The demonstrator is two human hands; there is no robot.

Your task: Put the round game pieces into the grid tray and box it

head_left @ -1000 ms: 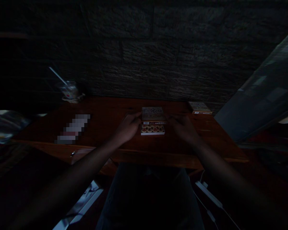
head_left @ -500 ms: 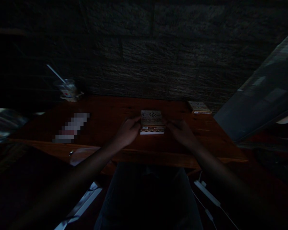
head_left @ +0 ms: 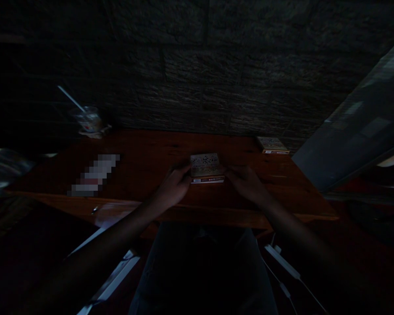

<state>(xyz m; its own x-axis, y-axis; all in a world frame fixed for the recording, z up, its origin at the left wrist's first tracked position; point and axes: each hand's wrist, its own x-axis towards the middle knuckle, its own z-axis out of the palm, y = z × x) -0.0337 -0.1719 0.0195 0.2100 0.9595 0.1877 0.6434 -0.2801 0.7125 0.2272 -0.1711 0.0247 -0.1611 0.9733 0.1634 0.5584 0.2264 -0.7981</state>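
A small flat cardboard box (head_left: 204, 166) with dark printed characters on its light lid lies near the front middle of the wooden table. Its lid is down over the base, and a thin white strip shows along the bottom front edge. The fingers of my left hand (head_left: 175, 183) grip the left side of the lid. My right hand (head_left: 244, 181) holds the opposite side, its fingertips against the right edge. Whatever is inside the box is hidden under the lid. Dim light makes the fingertips hard to see.
A similar flat box (head_left: 272, 145) lies at the table's back right. A plastic cup with a straw (head_left: 90, 120) stands at the back left. A blurred-out flat item (head_left: 95, 175) lies at the left. Behind the table (head_left: 144, 148) rises a stone wall (head_left: 197, 78). A white power strip (head_left: 282, 261) is below right.
The lid has come down between my hands over the base. The row of round, light game pieces that showed under it is now covered. The view has shifted slightly.
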